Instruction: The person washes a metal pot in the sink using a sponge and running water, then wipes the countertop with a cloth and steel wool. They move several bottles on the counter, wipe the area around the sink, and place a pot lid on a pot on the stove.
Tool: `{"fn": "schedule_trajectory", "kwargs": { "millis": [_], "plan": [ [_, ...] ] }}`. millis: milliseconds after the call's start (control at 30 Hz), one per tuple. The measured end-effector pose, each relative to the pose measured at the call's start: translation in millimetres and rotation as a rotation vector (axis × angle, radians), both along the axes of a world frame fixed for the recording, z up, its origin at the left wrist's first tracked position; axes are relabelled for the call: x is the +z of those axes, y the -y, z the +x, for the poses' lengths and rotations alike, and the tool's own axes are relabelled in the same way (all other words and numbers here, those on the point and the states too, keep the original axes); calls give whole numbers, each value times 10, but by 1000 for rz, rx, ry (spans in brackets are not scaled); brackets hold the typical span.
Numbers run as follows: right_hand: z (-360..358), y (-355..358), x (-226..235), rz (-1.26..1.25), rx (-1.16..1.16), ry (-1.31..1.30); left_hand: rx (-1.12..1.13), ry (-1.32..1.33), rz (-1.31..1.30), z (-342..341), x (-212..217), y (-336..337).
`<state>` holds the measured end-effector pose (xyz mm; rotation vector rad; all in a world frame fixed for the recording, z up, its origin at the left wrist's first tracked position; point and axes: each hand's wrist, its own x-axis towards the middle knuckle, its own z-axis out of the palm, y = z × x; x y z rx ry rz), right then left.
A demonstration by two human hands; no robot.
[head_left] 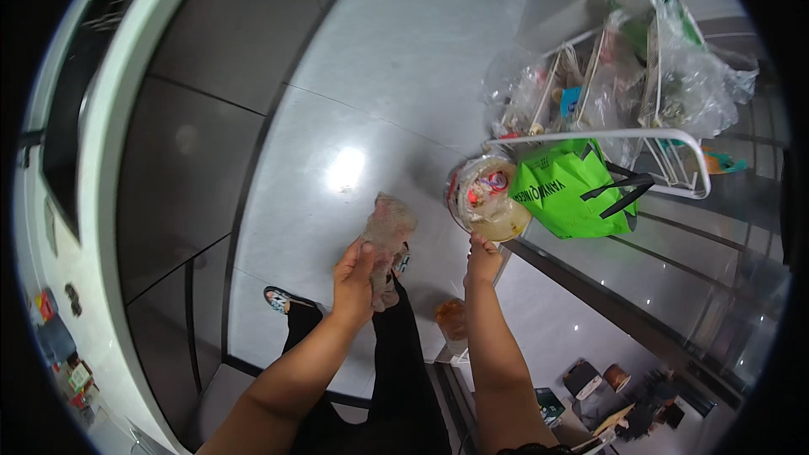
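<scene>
Pinched the limp greyish cloth [392,223] in the left hand [354,276], lengthwise fore and aft, left of the round bucket [509,227], and gripped its near rim with the closer right hand [483,259], fingers curled.

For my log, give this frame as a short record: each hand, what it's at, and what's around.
Left hand: holding a grey-brown rag
Right hand: at the near rim of a round bucket; how firm the grip is, cannot tell
Right of bucket: bright green bag with black handles
Beyond bag: white rack with clear plastic bags
Floor: pale, glossy tiles
</scene>
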<state>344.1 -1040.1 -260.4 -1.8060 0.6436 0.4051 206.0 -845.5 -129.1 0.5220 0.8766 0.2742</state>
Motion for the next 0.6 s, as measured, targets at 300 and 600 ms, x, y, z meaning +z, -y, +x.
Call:
{"fn": "schedule_trajectory", "kwargs": {
  "millis": [300, 600],
  "plan": [
    [1189, 779, -1450, -53, -234, 40, -97, -56, -69, 1041, -1463, 787],
    [1198, 842, -2325, -756, 784, 180, -86, -104, -114, 916, -2099, 882]
  ]
}}
